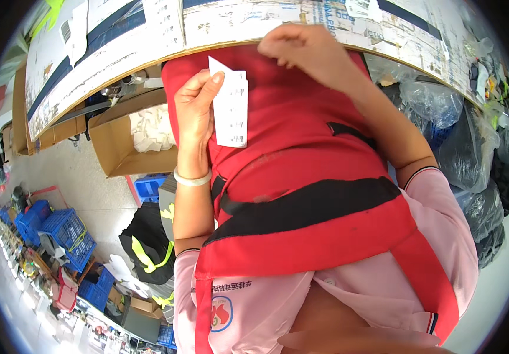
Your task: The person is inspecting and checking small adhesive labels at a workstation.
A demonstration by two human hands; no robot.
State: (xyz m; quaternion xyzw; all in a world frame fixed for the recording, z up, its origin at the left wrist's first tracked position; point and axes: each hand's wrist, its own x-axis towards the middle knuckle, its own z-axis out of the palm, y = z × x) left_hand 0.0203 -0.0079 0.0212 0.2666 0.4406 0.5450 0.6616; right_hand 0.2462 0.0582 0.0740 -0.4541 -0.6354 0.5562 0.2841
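My left hand is closed on a folded strip of white printed labels, pinched between thumb and fingers near its top edge. The strip hangs upright in front of the red apron, and one corner sticks up above my thumb. To the right, my right hand is raised over the table's near edge. Its fingers are bent and smeared by motion, so whether they hold anything does not show. The hands are apart.
A worktable with a worn, printed covering spans the top, with white label strips on it. Below its left part stands an open cardboard box with pale pieces. Clear plastic bags crowd the right; blue crates stand lower left.
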